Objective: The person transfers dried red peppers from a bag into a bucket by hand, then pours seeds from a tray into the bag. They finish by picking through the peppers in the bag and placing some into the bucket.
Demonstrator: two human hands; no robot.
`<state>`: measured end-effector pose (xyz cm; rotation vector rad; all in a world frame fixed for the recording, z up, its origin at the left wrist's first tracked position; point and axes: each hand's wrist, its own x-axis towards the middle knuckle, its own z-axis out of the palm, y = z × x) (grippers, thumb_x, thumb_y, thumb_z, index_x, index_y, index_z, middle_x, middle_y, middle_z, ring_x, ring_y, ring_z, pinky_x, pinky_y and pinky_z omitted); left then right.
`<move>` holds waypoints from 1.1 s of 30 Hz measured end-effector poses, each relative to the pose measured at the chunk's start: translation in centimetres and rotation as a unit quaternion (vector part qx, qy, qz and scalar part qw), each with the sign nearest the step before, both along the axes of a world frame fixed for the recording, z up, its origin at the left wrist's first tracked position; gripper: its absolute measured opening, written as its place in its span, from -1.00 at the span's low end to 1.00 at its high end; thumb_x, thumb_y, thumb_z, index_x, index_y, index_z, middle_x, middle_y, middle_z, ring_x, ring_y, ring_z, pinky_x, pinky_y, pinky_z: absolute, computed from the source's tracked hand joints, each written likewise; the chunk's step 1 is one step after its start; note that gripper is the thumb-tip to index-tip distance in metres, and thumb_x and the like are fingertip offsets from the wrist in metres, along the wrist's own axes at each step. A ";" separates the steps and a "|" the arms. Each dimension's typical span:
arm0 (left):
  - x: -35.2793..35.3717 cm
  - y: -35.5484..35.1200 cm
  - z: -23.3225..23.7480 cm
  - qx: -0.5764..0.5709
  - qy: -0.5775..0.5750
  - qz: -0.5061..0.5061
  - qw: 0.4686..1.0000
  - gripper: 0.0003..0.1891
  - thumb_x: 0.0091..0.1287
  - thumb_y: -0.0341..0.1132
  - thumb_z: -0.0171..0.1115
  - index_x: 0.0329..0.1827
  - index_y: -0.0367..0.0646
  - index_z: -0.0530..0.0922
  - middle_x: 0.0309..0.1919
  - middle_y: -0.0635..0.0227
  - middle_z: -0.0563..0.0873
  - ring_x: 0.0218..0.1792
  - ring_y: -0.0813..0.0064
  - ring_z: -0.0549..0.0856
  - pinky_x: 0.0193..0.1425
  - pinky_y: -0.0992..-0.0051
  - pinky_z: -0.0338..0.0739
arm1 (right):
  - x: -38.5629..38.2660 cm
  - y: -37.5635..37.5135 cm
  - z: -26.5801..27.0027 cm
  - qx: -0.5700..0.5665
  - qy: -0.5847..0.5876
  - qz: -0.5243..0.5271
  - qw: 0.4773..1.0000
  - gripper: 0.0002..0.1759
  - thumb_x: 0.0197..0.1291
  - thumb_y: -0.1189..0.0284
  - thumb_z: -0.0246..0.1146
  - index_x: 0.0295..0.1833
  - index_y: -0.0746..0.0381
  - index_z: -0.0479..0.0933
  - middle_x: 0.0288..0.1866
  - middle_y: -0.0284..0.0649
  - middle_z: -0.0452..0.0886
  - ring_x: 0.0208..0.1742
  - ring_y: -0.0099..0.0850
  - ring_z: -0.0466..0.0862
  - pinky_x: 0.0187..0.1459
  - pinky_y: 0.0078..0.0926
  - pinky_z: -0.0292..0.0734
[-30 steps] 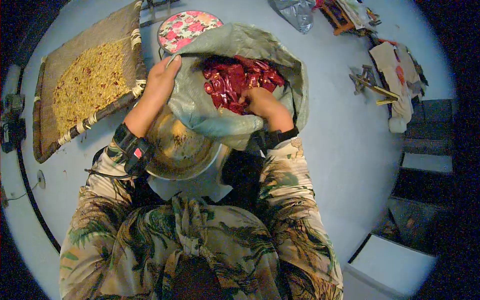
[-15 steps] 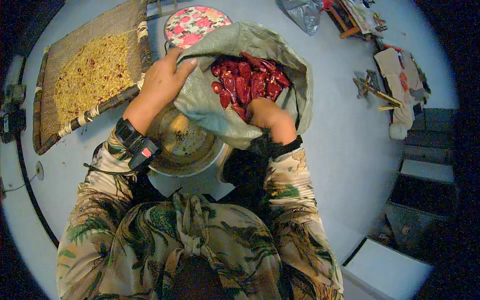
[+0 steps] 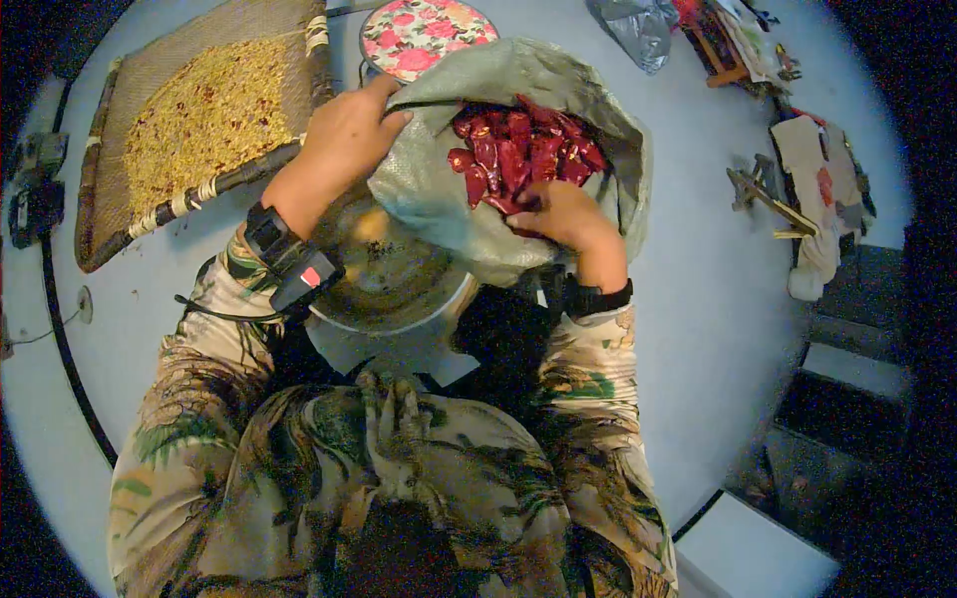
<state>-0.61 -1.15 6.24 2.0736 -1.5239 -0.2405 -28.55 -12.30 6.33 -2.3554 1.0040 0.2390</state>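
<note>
A grey-green woven sack (image 3: 424, 179) gapes toward me with several dried red chili peppers (image 3: 528, 145) inside. My left hand (image 3: 344, 140) grips the sack's rim at its left side, thumb on the inner face. Inside the sack mouth, my right hand (image 3: 570, 217) has its fingers curled around a red chili at the near edge of the pile; the fingertips are partly hidden. Below the sack, between my forearms, is a round basin (image 3: 404, 314) with dark bits and something yellowish in it, partly covered by the sack and my left arm.
At the left lies a framed woven tray (image 3: 88, 214) spread with yellow seeds and red flecks. A round flower-patterned stool top (image 3: 424, 35) stands behind the sack. A grey plastic bag (image 3: 643, 30), a wooden item (image 3: 773, 204) and cardboard (image 3: 802, 159) sit at the far right.
My right hand has drawn back slightly from among the chilies, showing more of its fingers. The whole scene has shifted a little to the right in view. My left hand keeps its hold on the sack.
</note>
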 end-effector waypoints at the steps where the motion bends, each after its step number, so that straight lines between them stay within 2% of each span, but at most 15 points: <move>1: 0.0 0.1 0.0 -0.004 -0.010 -0.001 1.000 -0.60 0.24 -0.11 0.22 0.05 -0.12 0.50 -0.26 -0.04 0.69 -0.17 -0.09 0.65 -0.10 0.06 0.51 | 0.4 0.1 0.6 -0.039 0.015 -0.005 0.999 -0.54 -0.04 0.14 0.41 -0.14 0.28 0.64 -0.25 0.01 0.67 -0.18 -0.12 0.67 -0.12 -0.28 0.52; 4: 0.3 0.4 0.3 -0.012 -0.020 -0.008 1.000 -0.60 0.23 -0.11 0.23 0.04 -0.12 0.49 -0.27 -0.04 0.68 -0.18 -0.08 0.65 -0.10 0.05 0.51 | 1.7 -0.3 -0.4 -0.134 0.003 -0.047 0.990 -0.57 0.01 0.17 0.38 -0.13 0.29 0.62 -0.26 0.01 0.67 -0.18 -0.05 0.66 -0.11 -0.23 0.51; 5: 0.3 0.5 0.5 -0.015 -0.020 -0.012 1.000 -0.60 0.23 -0.10 0.23 0.04 -0.12 0.49 -0.28 -0.05 0.68 -0.18 -0.08 0.65 -0.09 0.05 0.51 | 2.1 -0.3 -0.7 -0.139 -0.031 -0.057 0.988 -0.61 0.10 0.22 0.32 -0.07 0.28 0.59 -0.16 0.00 0.66 -0.11 -0.03 0.64 -0.05 -0.20 0.50; 8: 0.7 0.4 0.5 -0.001 -0.022 -0.010 1.000 -0.61 0.22 -0.10 0.24 0.02 -0.13 0.48 -0.29 -0.04 0.69 -0.17 -0.08 0.65 -0.09 0.05 0.51 | 3.5 -0.9 -4.0 -0.201 -0.166 -0.037 0.965 -0.57 0.10 0.20 0.30 0.01 0.23 0.56 -0.02 0.03 0.60 -0.01 -0.03 0.59 0.01 -0.13 0.51; 9: 0.7 0.3 0.7 0.005 -0.028 -0.009 1.000 -0.58 0.22 -0.09 0.26 0.06 -0.11 0.48 -0.26 -0.04 0.69 -0.17 -0.07 0.66 -0.08 0.06 0.52 | 4.0 -0.9 -4.3 -0.195 -0.151 0.004 0.969 -0.53 0.11 0.20 0.29 0.11 0.19 0.51 0.09 0.01 0.55 0.08 -0.02 0.54 0.06 -0.11 0.49; 12: 0.7 0.2 0.9 0.032 -0.039 -0.008 0.999 -0.53 0.21 -0.08 0.29 0.13 -0.08 0.48 -0.21 -0.03 0.69 -0.15 -0.07 0.67 -0.07 0.07 0.54 | 4.8 0.4 -5.7 -0.173 -0.071 -0.013 0.982 -0.55 0.17 0.24 0.26 0.16 0.14 0.48 0.28 0.00 0.43 0.24 -0.03 0.45 0.16 -0.13 0.42; 16: 0.8 0.3 1.3 0.062 -0.043 -0.009 0.997 -0.55 0.20 -0.09 0.30 0.11 -0.07 0.49 -0.21 -0.03 0.69 -0.15 -0.06 0.67 -0.07 0.07 0.54 | 4.9 -0.2 -6.3 -0.168 -0.011 0.017 0.986 -0.55 0.17 0.25 0.24 0.19 0.06 0.47 0.21 0.02 0.49 0.19 -0.01 0.50 0.13 -0.10 0.45; 19: 0.9 0.6 1.2 0.056 -0.056 -0.012 0.997 -0.55 0.19 -0.10 0.31 0.10 -0.06 0.49 -0.20 -0.02 0.69 -0.15 -0.05 0.67 -0.07 0.06 0.54 | 4.7 -0.8 -5.5 -0.177 0.082 0.003 0.981 -0.60 0.11 0.32 0.25 0.11 0.02 0.53 0.06 -0.01 0.59 0.08 -0.04 0.58 0.04 -0.08 0.50; 22: 1.4 0.6 0.4 0.049 -0.062 -0.022 0.997 -0.54 0.18 -0.12 0.32 0.11 -0.05 0.48 -0.20 -0.02 0.69 -0.15 -0.06 0.66 -0.07 0.06 0.54 | 3.8 -2.3 -6.9 -0.179 0.125 -0.027 0.975 -0.66 0.04 0.38 0.25 0.00 0.02 0.60 -0.10 -0.06 0.66 -0.02 -0.07 0.64 -0.04 -0.08 0.52; 23: 1.6 0.6 0.0 0.047 -0.062 -0.027 0.997 -0.54 0.17 -0.13 0.32 0.11 -0.05 0.48 -0.20 -0.01 0.69 -0.14 -0.06 0.66 -0.07 0.06 0.54 | 3.2 -2.6 -7.4 -0.191 0.118 -0.041 0.974 -0.71 0.01 0.34 0.27 -0.08 0.05 0.63 -0.14 -0.06 0.66 -0.05 -0.08 0.64 -0.06 -0.09 0.52; 26: 1.8 0.9 -0.3 0.020 -0.070 -0.037 0.997 -0.52 0.16 -0.14 0.34 0.12 -0.07 0.47 -0.21 0.01 0.70 -0.15 -0.07 0.66 -0.06 0.06 0.53 | 2.8 -2.7 -6.8 -0.183 0.101 -0.068 0.976 -0.71 0.01 0.29 0.29 -0.11 0.08 0.64 -0.14 -0.04 0.66 -0.07 -0.06 0.64 -0.07 -0.11 0.52; 29: 1.6 1.3 0.4 0.038 -0.078 -0.040 0.995 -0.51 0.16 -0.17 0.33 0.13 -0.13 0.46 -0.20 0.01 0.69 -0.12 -0.05 0.65 -0.01 0.08 0.52 | 3.1 -2.0 -4.6 -0.172 0.087 -0.059 0.980 -0.70 0.01 0.23 0.31 -0.15 0.12 0.64 -0.19 -0.02 0.66 -0.12 -0.05 0.65 -0.09 -0.14 0.52; 31: 1.2 1.5 0.8 0.033 -0.082 -0.038 0.995 -0.50 0.16 -0.17 0.33 0.13 -0.16 0.45 -0.13 0.00 0.66 -0.05 -0.04 0.62 0.04 0.10 0.50 | 2.5 -2.2 -4.8 -0.180 0.048 -0.055 0.981 -0.71 0.03 0.22 0.31 -0.18 0.16 0.65 -0.22 -0.02 0.66 -0.15 -0.05 0.65 -0.11 -0.15 0.53; 33: 0.7 1.7 1.3 0.018 -0.093 -0.033 0.995 -0.50 0.17 -0.18 0.31 0.14 -0.19 0.44 -0.04 -0.01 0.62 0.01 -0.04 0.58 0.09 0.12 0.48 | 2.3 -2.5 -4.9 -0.176 0.058 -0.056 0.981 -0.70 0.04 0.22 0.32 -0.18 0.17 0.64 -0.22 -0.02 0.66 -0.15 -0.05 0.65 -0.11 -0.14 0.52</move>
